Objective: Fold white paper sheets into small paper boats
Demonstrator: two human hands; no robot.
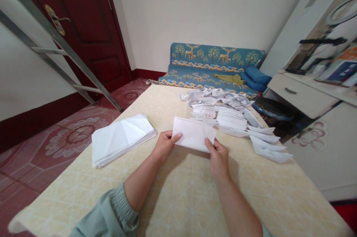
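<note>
My left hand (166, 145) and my right hand (216, 156) both hold a folded sheet of white paper (192, 134) by its lower edge, just above the tabletop. Beyond it lie several folded white paper boats (231, 120), some printed, heaped toward the far right of the table. To the left of my left hand rests a stack of folded white paper (122, 140), out of reach of my fingers. The cream marbled table (184, 188) runs under all of this.
A blue deer-patterned sofa (212, 64) stands past the far table edge. A dark round stool (272, 109) and a white drawer cabinet (302, 94) sit to the right. A metal ladder (58, 45) leans by a dark red door (92, 25) at left.
</note>
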